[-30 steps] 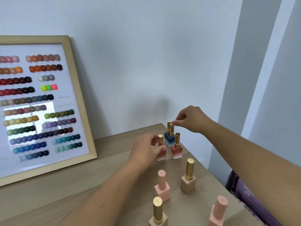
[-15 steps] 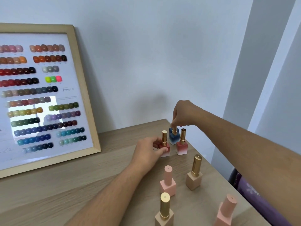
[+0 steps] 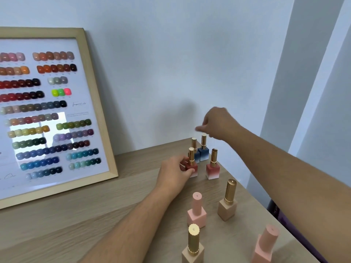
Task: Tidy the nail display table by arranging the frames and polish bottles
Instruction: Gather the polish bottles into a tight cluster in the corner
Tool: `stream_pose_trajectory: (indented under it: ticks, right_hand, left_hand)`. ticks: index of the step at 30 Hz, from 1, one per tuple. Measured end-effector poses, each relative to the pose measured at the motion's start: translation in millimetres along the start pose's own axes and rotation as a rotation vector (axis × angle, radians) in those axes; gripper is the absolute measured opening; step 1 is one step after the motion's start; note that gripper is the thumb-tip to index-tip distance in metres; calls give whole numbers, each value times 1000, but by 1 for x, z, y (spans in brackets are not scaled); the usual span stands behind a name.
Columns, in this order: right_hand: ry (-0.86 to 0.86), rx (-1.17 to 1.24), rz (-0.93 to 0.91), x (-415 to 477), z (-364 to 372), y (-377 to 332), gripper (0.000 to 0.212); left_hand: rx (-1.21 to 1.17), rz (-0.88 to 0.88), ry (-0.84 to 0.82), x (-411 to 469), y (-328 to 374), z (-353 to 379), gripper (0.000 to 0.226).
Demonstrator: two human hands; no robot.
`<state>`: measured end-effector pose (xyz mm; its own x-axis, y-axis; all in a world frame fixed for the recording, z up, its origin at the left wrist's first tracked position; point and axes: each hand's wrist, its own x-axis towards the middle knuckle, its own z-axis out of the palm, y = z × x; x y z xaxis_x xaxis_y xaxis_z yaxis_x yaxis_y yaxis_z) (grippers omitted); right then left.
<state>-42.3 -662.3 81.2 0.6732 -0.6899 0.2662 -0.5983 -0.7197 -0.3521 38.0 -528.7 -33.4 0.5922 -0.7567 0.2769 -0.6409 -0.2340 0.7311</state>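
Observation:
My left hand (image 3: 175, 173) grips the base of a red polish bottle (image 3: 192, 164) with a gold cap, standing on the wooden table (image 3: 95, 215). A second red bottle (image 3: 213, 167) stands just to its right. Behind them are two blue bottles (image 3: 203, 151) with gold caps, near the table's far corner. My right hand (image 3: 218, 126) hovers just above the blue bottles, fingers loosely apart, holding nothing. A large wooden frame (image 3: 100, 103) of nail colour samples leans against the wall at the left.
Nearer to me stand a pink bottle (image 3: 197, 211), a beige bottle with gold cap (image 3: 228, 202), another beige one (image 3: 193, 245) at the bottom edge and a pink one (image 3: 265, 245) at the right. The table's right edge runs close beside them.
My right hand has let go of the blue bottle's cap and lifted up off it. My left hand stays on the red bottle.

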Motion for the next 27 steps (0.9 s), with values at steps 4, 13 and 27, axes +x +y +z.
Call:
stream_pose_trajectory:
  ticks: [4, 13, 27]
  right_hand:
    - [15, 332, 111, -37, 1, 58, 15]
    - [-295, 506, 2, -68, 55, 87, 34]
    - [-107, 608, 22, -29, 77, 91, 42]
  left_hand:
    - [0, -35, 52, 9, -1, 8, 25]
    - [-49, -158, 76, 27, 1, 27, 57]
    - [-106, -107, 38, 38, -7, 31, 52]
